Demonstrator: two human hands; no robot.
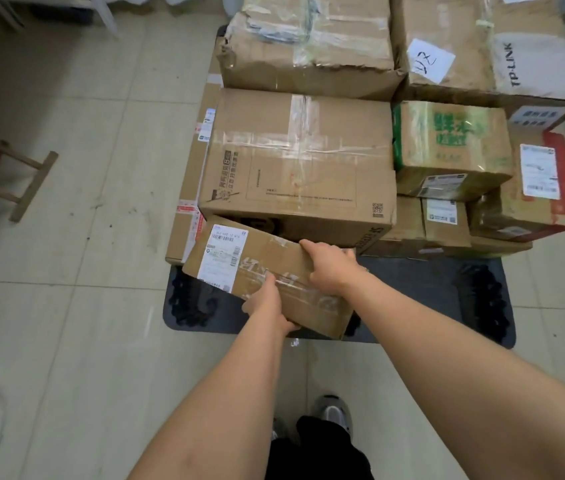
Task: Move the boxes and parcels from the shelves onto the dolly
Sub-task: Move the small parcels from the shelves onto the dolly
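The dark dolly platform (412,282) is sitting flat on the pale tiled floor (84,237), at about 12 o'clock from the person's shoes (334,410). Cardboard boxes are covering most of it. A long flat carton (187,188) is lying along its 9 o'clock edge. Low cartons (443,220) are resting on the deck at the 3 o'clock side, carrying other boxes. The near strip at 6 o'clock is showing bare deck. At 9 o'clock on the floor, a wooden frame (14,171) is standing.
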